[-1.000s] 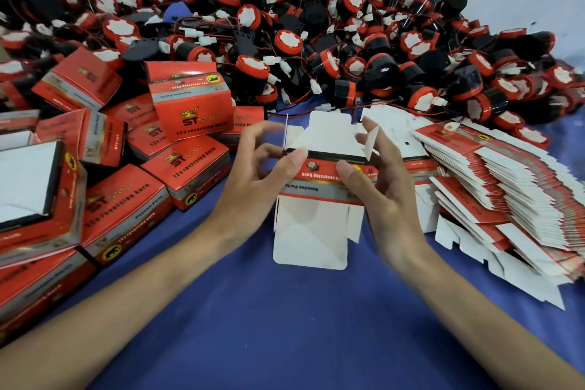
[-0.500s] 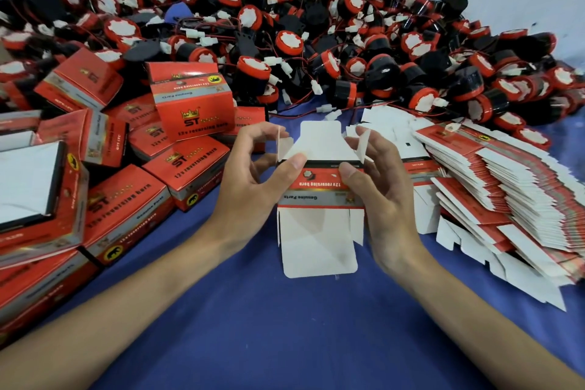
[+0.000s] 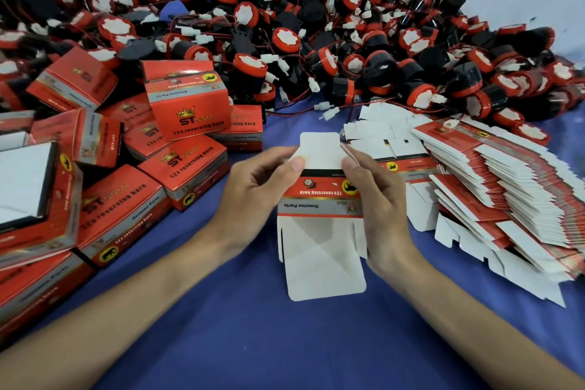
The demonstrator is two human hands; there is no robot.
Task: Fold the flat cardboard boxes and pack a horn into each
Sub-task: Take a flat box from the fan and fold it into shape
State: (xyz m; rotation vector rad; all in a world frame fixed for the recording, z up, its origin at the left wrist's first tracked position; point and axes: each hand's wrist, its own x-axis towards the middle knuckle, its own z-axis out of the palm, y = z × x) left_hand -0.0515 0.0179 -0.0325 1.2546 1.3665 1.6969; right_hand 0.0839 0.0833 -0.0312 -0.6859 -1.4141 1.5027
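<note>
A flat red, grey and white cardboard box (image 3: 319,199) is held between both hands above the blue cloth, its white flaps sticking out top and bottom. My left hand (image 3: 253,196) grips its left edge, thumb on the upper flap. My right hand (image 3: 376,203) grips the right edge, thumb by the black stripe. Several red-and-black horns (image 3: 285,41) with wires lie heaped along the back. A fanned stack of flat boxes (image 3: 506,187) lies to the right.
Several folded red boxes (image 3: 186,104) are piled on the left, one standing on the others. A large box (image 3: 28,190) with a white inside sits at the far left. Blue cloth (image 3: 253,342) covers the table in front. A pale wall stands behind the horns.
The box has come closer to me and lower. The side flaps that stood up at its top have been folded in, and both thumbs now sit near the top flap.
</note>
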